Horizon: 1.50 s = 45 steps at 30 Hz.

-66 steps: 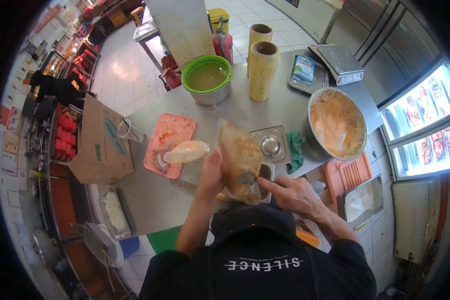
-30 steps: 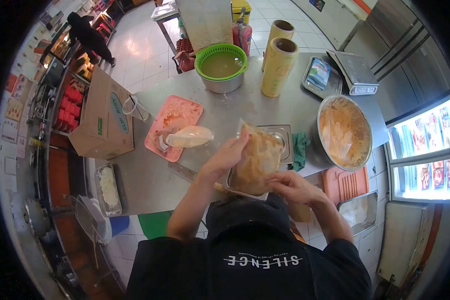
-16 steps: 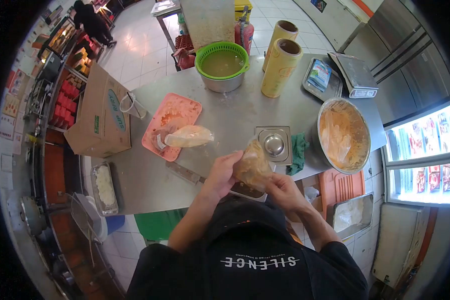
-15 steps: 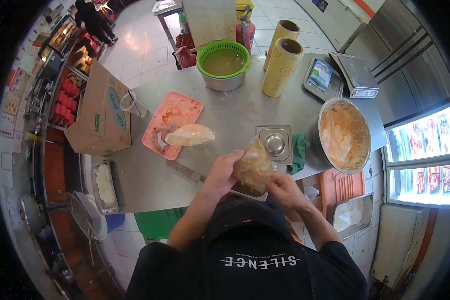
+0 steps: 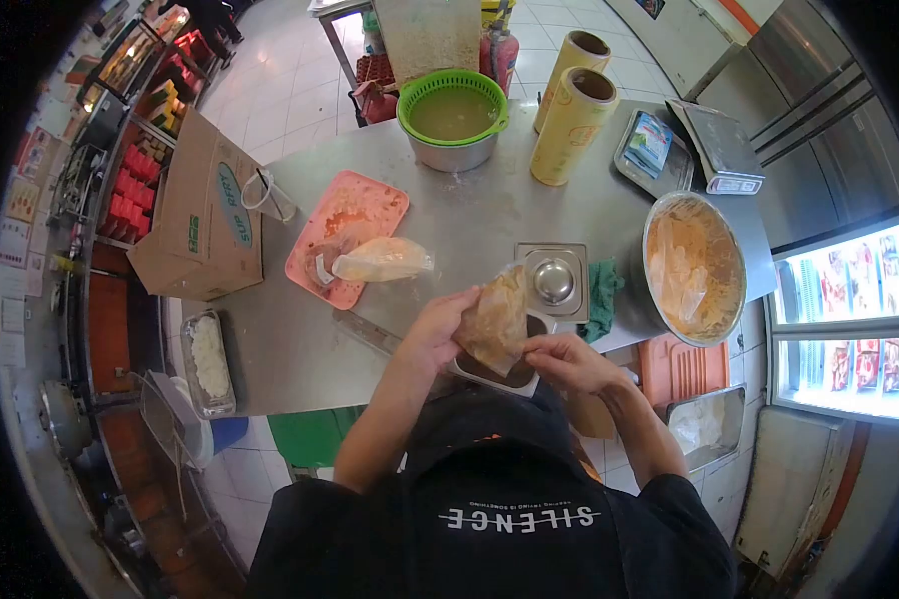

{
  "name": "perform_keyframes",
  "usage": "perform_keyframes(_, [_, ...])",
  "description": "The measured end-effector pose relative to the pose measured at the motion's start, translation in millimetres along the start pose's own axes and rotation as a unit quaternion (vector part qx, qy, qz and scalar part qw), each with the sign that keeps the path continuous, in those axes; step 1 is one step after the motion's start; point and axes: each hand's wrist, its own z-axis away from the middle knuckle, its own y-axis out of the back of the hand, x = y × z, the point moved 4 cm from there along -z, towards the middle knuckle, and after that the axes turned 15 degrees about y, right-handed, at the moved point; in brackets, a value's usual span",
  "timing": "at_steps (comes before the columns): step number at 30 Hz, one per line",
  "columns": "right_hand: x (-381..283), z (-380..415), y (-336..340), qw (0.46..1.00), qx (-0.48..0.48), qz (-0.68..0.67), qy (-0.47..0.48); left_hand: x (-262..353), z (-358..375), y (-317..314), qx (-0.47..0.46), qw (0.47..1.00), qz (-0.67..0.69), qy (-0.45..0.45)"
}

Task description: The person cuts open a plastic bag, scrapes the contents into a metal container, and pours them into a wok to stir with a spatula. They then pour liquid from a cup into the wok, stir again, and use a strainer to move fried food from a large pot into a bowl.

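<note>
My left hand (image 5: 444, 327) is wrapped round the side of a clear plastic bag (image 5: 497, 321) with a brownish-orange filling. My right hand (image 5: 575, 363) is closed in a pinch at the bag's lower right corner. Beneath the bag, at the table's front edge, is a metal container (image 5: 539, 327), partly hidden by the bag and hands. Just beyond it lies a square metal lid (image 5: 552, 281) with a round dip in the middle, with a green cloth (image 5: 600, 298) on its right. A knife (image 5: 365, 330) lies left of my left hand.
A pink tray (image 5: 347, 215) with a filled plastic bag (image 5: 385, 259) stands left, near a cardboard box (image 5: 195, 215). A green strainer (image 5: 411, 110) sits in a pot. Film rolls (image 5: 565, 128), a scale (image 5: 717, 150) and a large smeared bowl (image 5: 739, 262) stand right.
The bag now stands taller and tilts differently between my hands, and more of the metal container shows under it. My right hand has shifted slightly. The view has shifted a little.
</note>
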Motion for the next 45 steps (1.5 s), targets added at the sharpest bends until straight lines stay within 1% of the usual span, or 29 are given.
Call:
perform_keyframes(2, [9, 3, 3, 0.992, 0.072, -0.082, -0.057, -1, -4, 1, -0.029, 0.998, 0.053, -0.022])
perform_keyframes(3, [14, 6, 4, 0.983, 0.107, -0.121, -0.085, 0, 3, -7, -0.065, 0.992, 0.103, -0.046])
perform_keyframes(5, [25, 8, 2, 0.966, 0.144, -0.189, -0.101, -2, 25, -26, -0.138, 0.967, 0.195, -0.093])
perform_keyframes(6, [34, 9, 0, 0.955, 0.163, -0.223, -0.110, -11, 22, -24, -0.089, 0.969, 0.188, -0.134])
perform_keyframes(8, [59, 3, -2, 0.976, 0.163, -0.145, -0.028, -28, 13, -13, 0.014, 0.960, 0.175, -0.217])
perform_keyframes(9, [60, -1, -7, 0.981, 0.163, -0.106, 0.011, -26, 13, -10, 0.039, 0.959, 0.129, -0.249])
perform_keyframes(11, [54, 0, -11, 0.983, 0.179, -0.016, 0.040, -25, 13, -7, 0.087, 0.947, 0.034, -0.307])
perform_keyframes(12, [47, -1, -12, 0.980, 0.186, 0.031, 0.058, -25, 9, 1, 0.126, 0.935, -0.022, -0.331])
perform_keyframes(14, [43, -1, -16, 0.978, 0.194, 0.026, 0.069, -23, 1, 19, 0.198, 0.895, -0.133, -0.377])
perform_keyframes(17, [41, -2, -15, 0.975, 0.207, 0.039, 0.074, -16, 18, 11, 0.261, 0.841, -0.273, -0.387])
perform_keyframes(19, [41, -3, -14, 0.973, 0.211, 0.049, 0.074, -18, 25, -4, 0.159, 0.922, -0.112, -0.334])
perform_keyframes(20, [39, -5, -13, 0.973, 0.210, 0.053, 0.077, -19, 26, -10, 0.105, 0.947, -0.029, -0.303])
perform_keyframes(23, [29, -9, -17, 0.975, 0.202, 0.055, 0.080, -16, 30, -12, 0.121, 0.937, 0.019, -0.328])
perform_keyframes(24, [25, -10, -18, 0.975, 0.200, 0.056, 0.081, -13, 31, -11, 0.141, 0.932, -0.012, -0.334])
perform_keyframes(26, [29, -15, -16, 0.978, 0.194, 0.018, 0.068, -9, 35, -7, 0.181, 0.919, -0.072, -0.343])
perform_keyframes(27, [33, -17, -15, 0.980, 0.190, -0.002, 0.060, -10, 35, -4, 0.199, 0.922, -0.096, -0.319])
perform_keyframes(29, [41, -19, -9, 0.985, 0.151, 0.034, 0.074, -10, 32, 3, 0.235, 0.922, -0.144, -0.271])
perform_keyframes(30, [41, -19, -7, 0.986, 0.133, 0.050, 0.082, -11, 31, 5, 0.228, 0.930, -0.113, -0.265])
perform_keyframes(32, [40, -17, -3, 0.993, 0.115, 0.013, 0.036, -13, 26, 4, 0.210, 0.944, -0.055, -0.249])
perform_keyframes(33, [39, -15, -2, 0.994, 0.107, -0.005, 0.012, -15, 23, 1, 0.184, 0.955, -0.013, -0.234])
perform_keyframes(35, [53, -17, 3, 0.992, 0.093, 0.037, 0.074, -20, 24, -8, 0.133, 0.968, 0.074, -0.200])
perform_keyframes(36, [52, -18, 2, 0.989, 0.085, 0.057, 0.105, -19, 25, -11, 0.140, 0.966, 0.088, -0.197])
perform_keyframes(38, [50, -16, 3, 0.994, 0.072, 0.051, 0.062, -16, 27, -17, 0.154, 0.962, 0.113, -0.195])
perform_keyframes(39, [48, -13, 1, 0.996, 0.067, 0.047, 0.039, -17, 26, -16, 0.167, 0.956, 0.107, -0.215])
perform_keyframes(42, [49, -8, -3, 0.994, 0.081, 0.029, 0.074, -19, 15, -8, 0.205, 0.937, 0.080, -0.271])
perform_keyframes(44, [43, -4, -7, 0.994, 0.093, 0.031, 0.057, -18, 11, -3, 0.238, 0.921, 0.053, -0.304])
perform_keyframes(45, [40, -2, -9, 0.993, 0.100, 0.032, 0.049, -20, 10, -1, 0.242, 0.924, 0.049, -0.292])
